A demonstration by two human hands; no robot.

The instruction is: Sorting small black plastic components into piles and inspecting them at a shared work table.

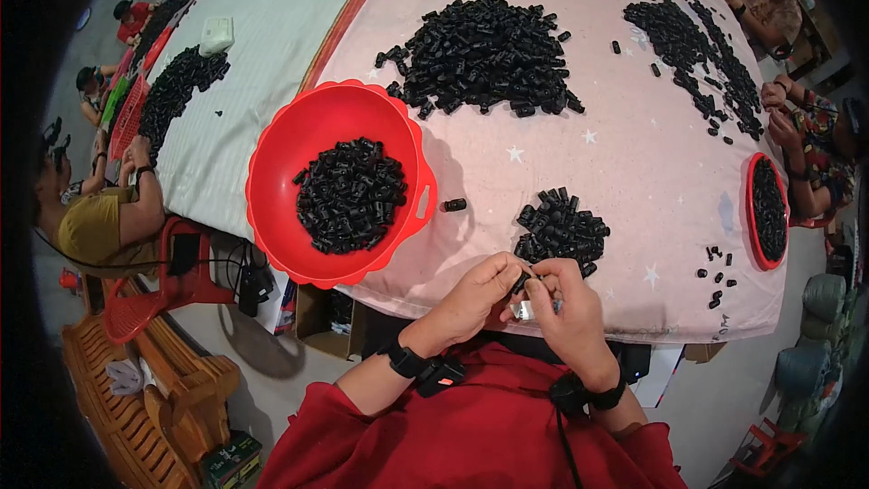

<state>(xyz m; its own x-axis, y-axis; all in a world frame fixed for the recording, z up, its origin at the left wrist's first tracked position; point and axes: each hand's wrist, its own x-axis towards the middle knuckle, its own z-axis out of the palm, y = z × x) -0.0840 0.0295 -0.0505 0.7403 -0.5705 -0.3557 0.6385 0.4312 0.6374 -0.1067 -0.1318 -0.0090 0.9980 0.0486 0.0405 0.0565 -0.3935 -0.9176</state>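
Note:
My left hand (482, 297) and my right hand (568, 310) meet at the table's near edge, fingers closed in a pinch. Between their fingertips is a small black cylindrical piece (520, 283), partly hidden by the fingers. Just below it, a shiny whitish bit (523, 310) shows between the hands; its kind cannot be made out. Right beyond my fingers lies a small heap of black cylindrical pieces (563, 228). To the left, a red scalloped basin (272, 163) holds many more such pieces. One single black piece (454, 205) rests beside the basin.
A large heap of black pieces (489, 54) lies farther back on the pink star-patterned cloth (634, 190). At the right edge stands a red oval tray (754, 254) of pieces, with several loose ones nearby. Other people sit along both sides; a red chair (163, 299) and wooden bench (118, 389) are at left.

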